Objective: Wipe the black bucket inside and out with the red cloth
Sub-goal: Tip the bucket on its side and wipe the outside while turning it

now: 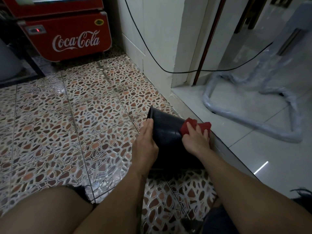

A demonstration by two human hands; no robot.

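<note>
The black bucket (166,128) lies tipped on its side above the patterned floor, its rim pointing left and its base to the right. My left hand (146,142) grips it near the rim, fingers on the outer wall. My right hand (196,141) presses the bunched red cloth (201,126) against the bucket's base end. The inside of the bucket is hidden from this angle.
A raised white tiled step (219,144) runs just right of the bucket. A plastic-wrapped metal frame (253,122) stands on it. A black cable (168,68) hangs along the white wall. A red Coca-Cola cooler (67,34) stands at the far left. My bare knees fill the foreground.
</note>
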